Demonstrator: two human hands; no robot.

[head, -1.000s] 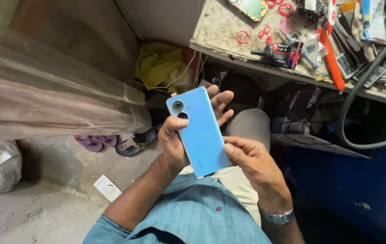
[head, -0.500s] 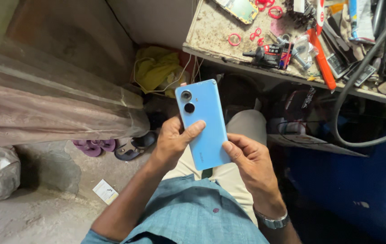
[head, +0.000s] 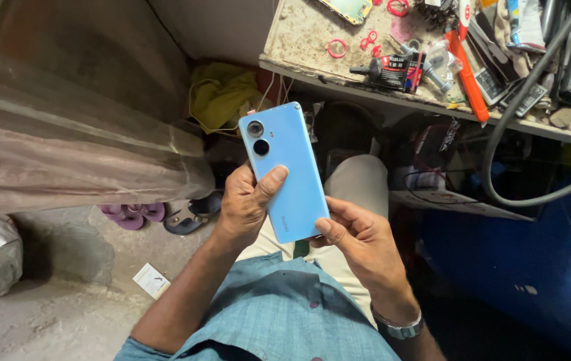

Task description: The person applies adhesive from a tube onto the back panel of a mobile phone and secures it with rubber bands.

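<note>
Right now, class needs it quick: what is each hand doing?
Left hand: closed on the blue phone, thumb across its back.
Right hand: closed on the phone's lower end, fingertips at its bottom corner.

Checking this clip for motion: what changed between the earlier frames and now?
The blue phone turned from slanted to more upright, and the left hand shifted so its thumb presses the back. The right hand stayed at the lower edge. Both hands kept hold; the workbench is unchanged.
</note>
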